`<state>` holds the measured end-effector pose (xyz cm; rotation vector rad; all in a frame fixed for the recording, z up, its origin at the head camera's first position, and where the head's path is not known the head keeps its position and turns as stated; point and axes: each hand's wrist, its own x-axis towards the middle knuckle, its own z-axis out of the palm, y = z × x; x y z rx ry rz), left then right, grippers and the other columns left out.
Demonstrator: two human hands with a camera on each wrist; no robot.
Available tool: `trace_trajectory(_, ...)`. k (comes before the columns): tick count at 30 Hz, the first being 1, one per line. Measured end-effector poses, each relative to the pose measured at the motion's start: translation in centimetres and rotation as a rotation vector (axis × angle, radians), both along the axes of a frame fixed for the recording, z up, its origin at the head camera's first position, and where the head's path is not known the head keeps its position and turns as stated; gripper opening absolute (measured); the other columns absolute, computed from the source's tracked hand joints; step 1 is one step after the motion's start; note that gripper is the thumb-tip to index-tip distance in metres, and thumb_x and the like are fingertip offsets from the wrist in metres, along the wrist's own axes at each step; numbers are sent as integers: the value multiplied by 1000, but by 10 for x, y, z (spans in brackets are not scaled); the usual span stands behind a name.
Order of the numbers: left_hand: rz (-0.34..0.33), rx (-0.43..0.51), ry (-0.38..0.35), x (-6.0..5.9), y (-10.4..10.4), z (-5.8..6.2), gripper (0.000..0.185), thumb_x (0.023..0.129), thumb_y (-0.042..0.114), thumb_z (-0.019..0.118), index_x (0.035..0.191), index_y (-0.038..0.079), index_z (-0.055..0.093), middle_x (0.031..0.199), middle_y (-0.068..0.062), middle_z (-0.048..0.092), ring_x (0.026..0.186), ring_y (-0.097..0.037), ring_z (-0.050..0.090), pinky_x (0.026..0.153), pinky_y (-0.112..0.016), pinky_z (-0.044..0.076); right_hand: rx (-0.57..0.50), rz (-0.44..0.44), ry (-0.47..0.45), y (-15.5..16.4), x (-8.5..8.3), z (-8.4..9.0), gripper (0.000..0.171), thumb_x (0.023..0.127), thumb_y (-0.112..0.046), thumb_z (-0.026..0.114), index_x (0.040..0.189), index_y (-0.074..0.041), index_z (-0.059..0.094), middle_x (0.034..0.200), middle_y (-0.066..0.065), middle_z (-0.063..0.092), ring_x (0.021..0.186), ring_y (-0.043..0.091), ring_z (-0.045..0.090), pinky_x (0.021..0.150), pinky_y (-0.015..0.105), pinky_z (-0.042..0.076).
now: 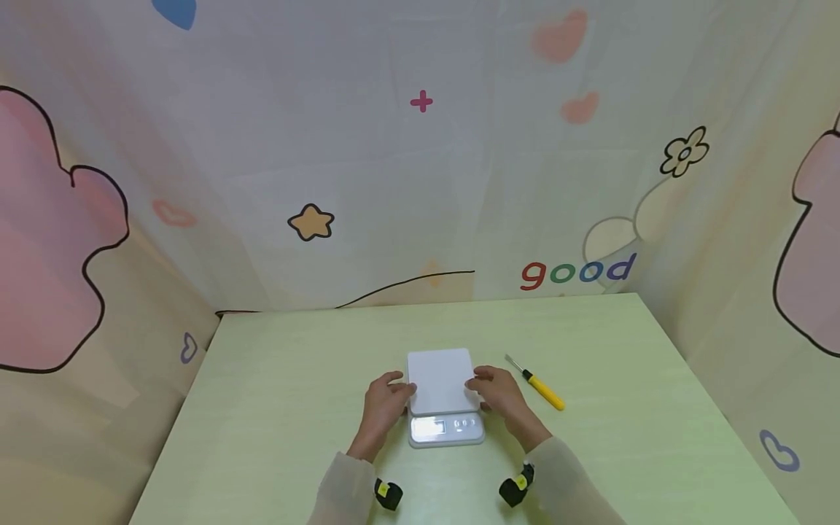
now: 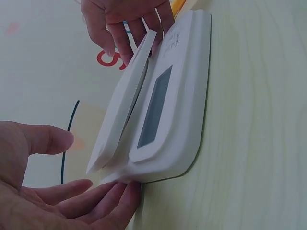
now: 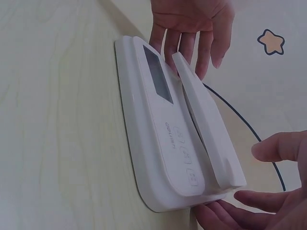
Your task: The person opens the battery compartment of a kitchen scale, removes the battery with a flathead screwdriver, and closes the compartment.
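Pale green wood-grain worktop (image 1: 275,408), walled by a cartoon-printed cloth backdrop (image 1: 420,182), carries everything I see. At its middle sits the white plastic digital kitchen scale (image 1: 444,397), its long axis running away from me, display end nearest my body and square weighing platform towards the backdrop. I have the left hand (image 1: 386,401) on its left edge and the right hand (image 1: 500,392) on its right edge, so the scale lies squarely between them, neither nearer. Both grips are loose: the fingers lie nearly straight against the base and the platform's rim, curling round nothing. A yellow-handled screwdriver (image 1: 539,385) lies near, just right of my right hand, its metal tip pointing away towards the backdrop.
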<state>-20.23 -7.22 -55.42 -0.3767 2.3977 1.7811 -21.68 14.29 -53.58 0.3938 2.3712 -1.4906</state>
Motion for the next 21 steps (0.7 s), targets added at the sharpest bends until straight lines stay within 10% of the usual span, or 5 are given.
trace_trajectory(21, 72, 5, 122, 5, 7, -8, 51, 85, 10, 67, 132, -7, 55, 118, -23, 68, 110, -34, 67, 95, -43, 56, -34, -40, 59, -7, 7, 0, 53, 91, -17, 63, 139, 0, 51, 137, 22, 56, 123, 37, 54, 107, 53, 45)
